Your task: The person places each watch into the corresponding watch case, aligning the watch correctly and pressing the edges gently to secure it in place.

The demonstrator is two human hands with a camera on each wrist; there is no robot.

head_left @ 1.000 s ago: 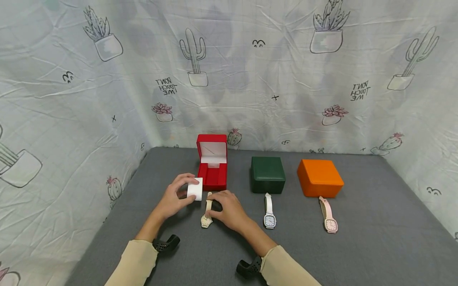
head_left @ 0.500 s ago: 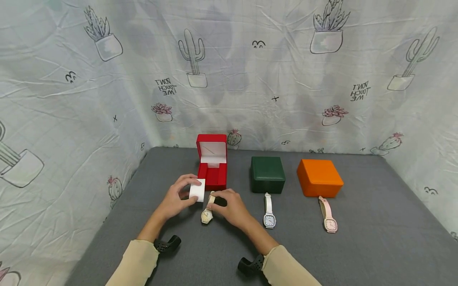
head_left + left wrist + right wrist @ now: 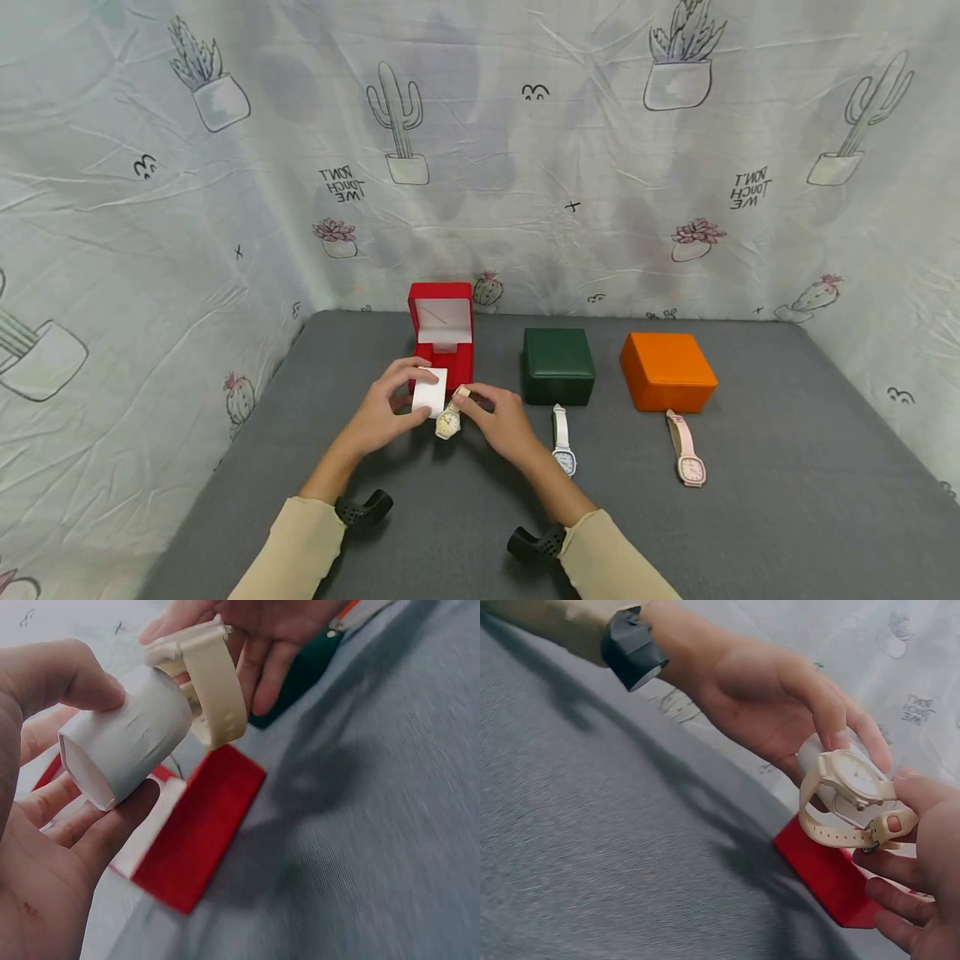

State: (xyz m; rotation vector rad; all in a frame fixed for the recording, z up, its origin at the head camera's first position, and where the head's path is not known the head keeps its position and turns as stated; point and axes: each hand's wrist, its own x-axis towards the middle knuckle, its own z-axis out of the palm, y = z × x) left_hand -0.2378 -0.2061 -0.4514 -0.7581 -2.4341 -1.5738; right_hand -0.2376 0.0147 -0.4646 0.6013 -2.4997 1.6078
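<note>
Nearest, two cream sleeves with black wrist mounts, over grey table (image 3: 750, 517). Left hand (image 3: 378, 414): fingers and thumb curled round white watch cushion (image 3: 431, 392), a short rolled cylinder held off the surface, open end toward the palm in the left wrist view (image 3: 124, 746), long axis roughly level and aimed at the other hand. Right hand (image 3: 501, 421): fingertips pinching cream watch (image 3: 448, 424) at the strap near the buckle (image 3: 877, 832), strap closed into a loop, dial facing outward (image 3: 855, 776). Loop touching the free end of the cushion, its opening squarely facing that end; whether any part already rides over the cushion, cannot tell. Both items aloft between the hands, directly in front of red box (image 3: 442, 337); cushion to the left of the watch, hands equally close to the meeting point. Further right, lying flat on the table with straps running away from the viewer: white watch (image 3: 562, 442), pink watch (image 3: 686, 450). Behind these: green box (image 3: 558, 365), closed; orange box (image 3: 667, 371), closed. Red box open, lid upright, white lining showing. Farthest: cactus-print cloth backdrop (image 3: 525, 167) on three sides.
</note>
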